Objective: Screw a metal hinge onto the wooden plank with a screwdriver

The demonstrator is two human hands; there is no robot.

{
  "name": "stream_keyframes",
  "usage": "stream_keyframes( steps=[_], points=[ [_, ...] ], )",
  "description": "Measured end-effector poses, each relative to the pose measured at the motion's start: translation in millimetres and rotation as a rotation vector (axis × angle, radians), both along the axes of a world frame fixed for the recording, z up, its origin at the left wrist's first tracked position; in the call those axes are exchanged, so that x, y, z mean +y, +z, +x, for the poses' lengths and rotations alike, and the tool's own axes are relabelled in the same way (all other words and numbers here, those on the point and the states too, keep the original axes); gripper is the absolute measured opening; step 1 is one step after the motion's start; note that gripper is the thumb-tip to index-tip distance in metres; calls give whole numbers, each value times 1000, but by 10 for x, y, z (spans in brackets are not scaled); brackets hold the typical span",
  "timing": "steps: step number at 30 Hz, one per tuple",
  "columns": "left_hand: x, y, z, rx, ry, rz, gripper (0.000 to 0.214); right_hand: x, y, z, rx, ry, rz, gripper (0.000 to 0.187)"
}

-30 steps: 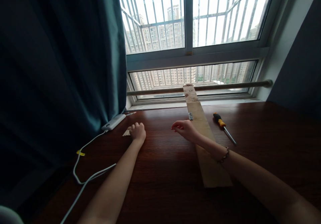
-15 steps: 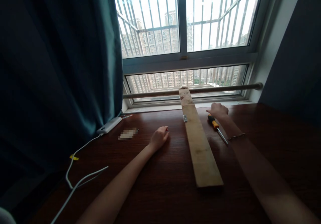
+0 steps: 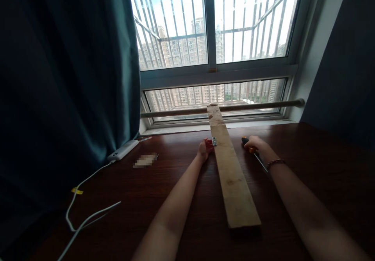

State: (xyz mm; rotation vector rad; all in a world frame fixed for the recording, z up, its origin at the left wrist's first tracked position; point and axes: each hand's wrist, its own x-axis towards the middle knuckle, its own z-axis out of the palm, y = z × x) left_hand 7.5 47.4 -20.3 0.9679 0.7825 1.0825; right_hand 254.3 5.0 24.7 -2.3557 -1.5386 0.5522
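A long wooden board [image 3: 236, 179] lies lengthwise on the dark red-brown tabletop, its far end reaching the rail by the window. At its left edge sits a small metal hinge [image 3: 214, 141], partly overhanging the wood. My left hand [image 3: 206, 148] is beside that edge, fingers closed at the hinge. To the right of the board, my right hand [image 3: 257, 144] is closed around the black and orange handle of a screwdriver [image 3: 246, 140]. The metal shaft points back toward me, under the wrist with a beaded bracelet.
On the left lie a white power strip [image 3: 124, 150] with a cable [image 3: 68, 214] and a small blurred item [image 3: 145, 160]. A dark blue curtain [image 3: 96, 66] hangs there. Ahead, a horizontal rail [image 3: 263, 105] crosses before the barred window.
My left hand has moved right and forward to the hinge at the board's edge. My right hand has come down onto the screwdriver and closed on its handle. The view has shifted slightly.
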Motion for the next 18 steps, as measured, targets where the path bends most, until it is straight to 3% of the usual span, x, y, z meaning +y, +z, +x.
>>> stream_keyframes(
  steps=[5, 6, 9, 11, 14, 18],
  points=[
    [-44, -2, 23, -64, -42, 9, 31, -46, 315, 153, 134, -79, 207, 25],
    [-56, 17, 34, -58, -39, 29, 31, -66, 405, 135, 188, -116, 314, 28],
    [-94, 78, 89, 7, 9, 108, 30, -156, 668, -52, 537, -207, 829, 28],
    [-115, 104, 117, 64, 36, 137, 28, -229, 800, -245, 719, -196, 1045, 28],
    [-128, 107, 118, 108, 26, 145, 27, -315, 893, -511, 827, -133, 1126, 29],
    [-113, 75, 75, 121, -34, 132, 28, -337, 851, -699, 771, -57, 1122, 33]
  ],
)
